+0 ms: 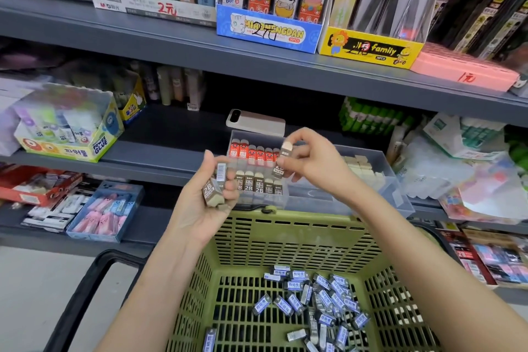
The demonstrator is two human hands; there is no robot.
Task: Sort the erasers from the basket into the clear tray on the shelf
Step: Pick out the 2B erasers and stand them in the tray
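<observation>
Left hand (200, 203): raised over the basket's far rim, palm up, fingers curled round a brown-sleeved bunch (213, 187) of erasers, 2B printed on one.
Right hand (314, 163): held over the left part of the clear tray, fingers pinching a single eraser (283, 160), brown-sleeved and tilted, just above the brown row.
Clear tray (380, 168): sat on the lower shelf (160, 157), just behind the basket.
Red row (253, 153): stood upright along the back left of the tray.
Brown row (258, 184): stood upright just in front of the red row, 2B showing on several sleeves.
Pale erasers (361, 168): packed along the right side of the tray, apart from both rows.
Basket (285, 234): green and slotted, below both hands, with a black handle (94, 280) folded down on the left.
Loose erasers (320, 294): lay jumbled on the basket floor in blue-and-grey sleeves, mostly toward the right.
Phone (255, 122): lay flat on the shelf behind the tray.
Glue box (68, 137): stood on the same shelf, well to the left.
Blue display box (265, 34): stood on the upper shelf, touching a yellow display box (368, 48) on its right.
</observation>
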